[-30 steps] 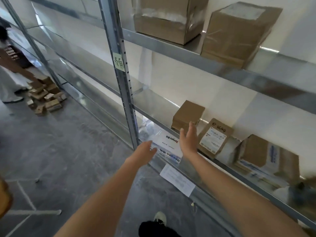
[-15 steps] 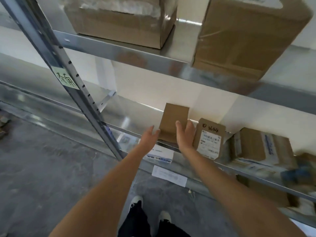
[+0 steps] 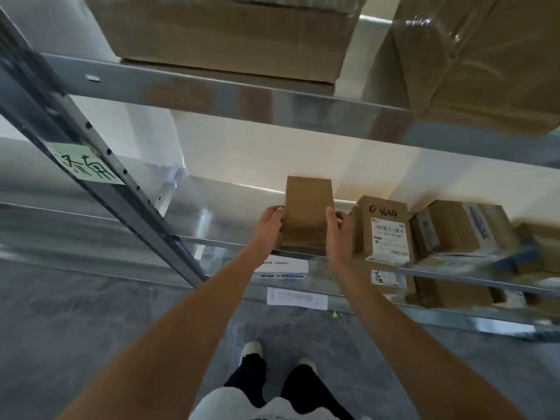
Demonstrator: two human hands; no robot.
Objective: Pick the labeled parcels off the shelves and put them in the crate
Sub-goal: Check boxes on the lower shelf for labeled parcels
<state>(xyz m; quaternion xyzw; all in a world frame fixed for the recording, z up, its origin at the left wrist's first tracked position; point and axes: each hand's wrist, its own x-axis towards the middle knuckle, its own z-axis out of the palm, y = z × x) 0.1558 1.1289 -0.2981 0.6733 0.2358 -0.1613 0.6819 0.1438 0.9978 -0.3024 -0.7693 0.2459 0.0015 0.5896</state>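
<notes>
Both hands (image 3: 304, 230) now clasping plain parcel (image 3: 307, 212) — on shelf (image 3: 454, 271).

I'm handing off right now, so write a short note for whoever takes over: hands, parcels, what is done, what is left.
Left hand and right hand grip the plain brown box by its sides; it is on the middle shelf.
No label shows on its visible faces.
The labeled parcel stands just to its right, untouched.
The crate is out of view.
Left: lift the box, find its label, carry parcels to the crate.
</notes>
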